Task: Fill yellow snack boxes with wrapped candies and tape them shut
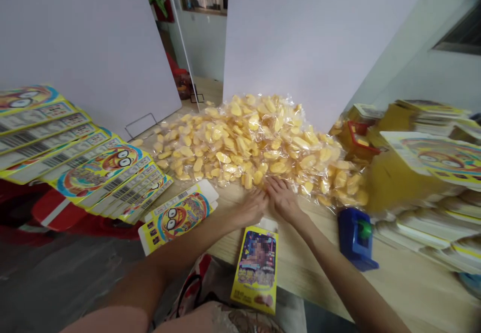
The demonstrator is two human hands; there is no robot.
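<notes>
Touching piled wrapped yellow snacks [248, 142]

A pale pink sleeve [107, 321] is worn on the left arm. A pink garment [195, 320] with a dark printed pattern [240, 324] is seen at the lower edge. The left hand [251, 209] and right hand [283, 200] are bare.

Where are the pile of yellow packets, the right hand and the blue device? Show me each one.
Pile of yellow packets [248, 142]: head view, middle of pile.
Right hand [283, 200]: head view, back of hand.
Blue device [347, 233]: head view, its side.
</notes>
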